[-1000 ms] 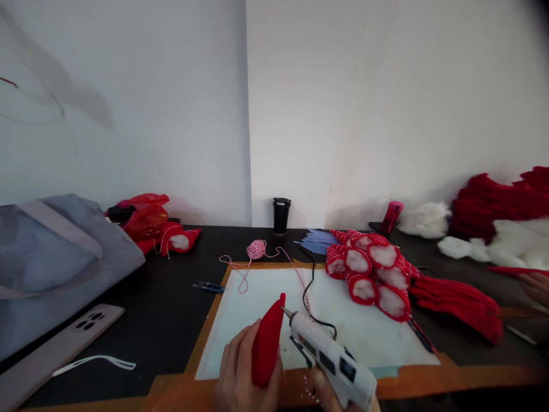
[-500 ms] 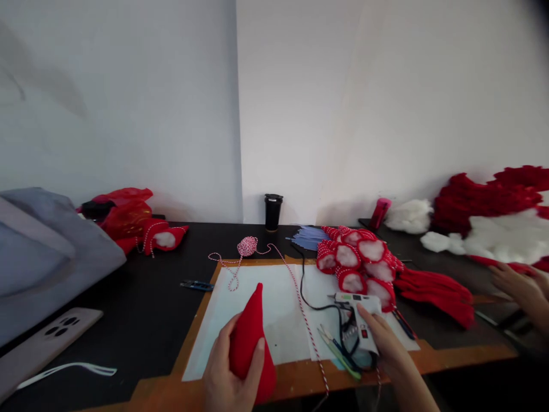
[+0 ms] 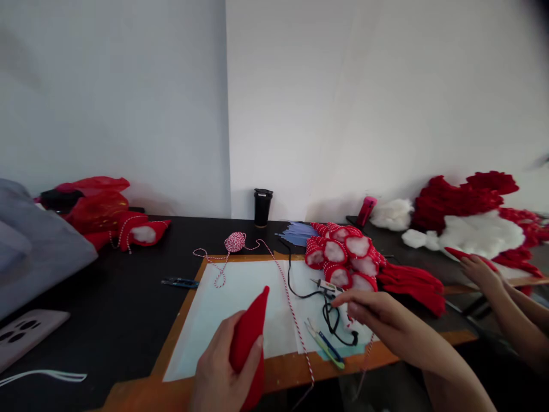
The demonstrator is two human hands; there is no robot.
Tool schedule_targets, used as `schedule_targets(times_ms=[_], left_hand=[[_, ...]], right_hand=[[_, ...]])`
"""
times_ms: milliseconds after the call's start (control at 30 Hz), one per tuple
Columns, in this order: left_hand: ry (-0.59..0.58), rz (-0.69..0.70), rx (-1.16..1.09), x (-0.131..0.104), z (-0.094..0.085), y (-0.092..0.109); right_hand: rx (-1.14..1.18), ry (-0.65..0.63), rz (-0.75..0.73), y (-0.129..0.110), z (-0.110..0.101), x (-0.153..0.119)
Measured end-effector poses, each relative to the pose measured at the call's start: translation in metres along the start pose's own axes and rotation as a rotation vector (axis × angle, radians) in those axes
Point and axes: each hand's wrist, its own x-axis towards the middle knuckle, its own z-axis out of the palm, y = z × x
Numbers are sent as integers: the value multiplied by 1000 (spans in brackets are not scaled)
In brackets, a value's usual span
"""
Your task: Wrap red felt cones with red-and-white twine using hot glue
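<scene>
My left hand (image 3: 227, 357) is wrapped round a red cloth cone (image 3: 251, 332), its narrow tip pointing up. My right hand (image 3: 377, 317) is over the white hot glue gun (image 3: 329, 288), fingers stretched out to the left and no grip on the gun visible. The gun lies on the paper with its nozzle to the left, its handle partly hidden by the hand. Beneath it is a looped black cord (image 3: 330, 315). Small snips (image 3: 328, 343) lie nearer me. Red-and-white twine (image 3: 294, 309) crosses the paper from a ball (image 3: 235, 241).
Red stuffed cones (image 3: 343, 252) are piled behind the gun, beside flat red cloth pieces (image 3: 414, 283). A black cup (image 3: 262, 207) stands by the wall. At left are a phone (image 3: 34, 337) and grey cloth (image 3: 38, 252). At right, another person's hands (image 3: 482, 274) hold red cloth near white stuffing (image 3: 476, 234).
My right hand has let go of the glue gun, which now rests on the paper, and its fingers have straightened. My left hand still holds the red cone. The view has turned slightly right.
</scene>
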Motion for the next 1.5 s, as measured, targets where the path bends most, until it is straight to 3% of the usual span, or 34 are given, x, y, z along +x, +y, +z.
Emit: schedule_targets(times_ms=[133,300,567,867,1200,1367,1500], left_hand=[[-101,79,20,-3,4,9],[-137,116,53,-3,1,12],[-64,241,91,-6,2,11],[10,261,141,-12,1,9],[-84,466,323,-10,-3,8],[-112,461,336,-11,-4,8],[-73,421,225,-10,-8,8]], right_hand=[[-229,-158,-238,-51,6,17],[-394,-294,-370,-75,22,58],[-518,-388,-509,-87,32,86],[-517,-426,-517,-89,40,97],[-534,-440,-497,-89,48,100],[-519,-459,-477,-92,50,102],[-373,-467,-445,-93,46,109]])
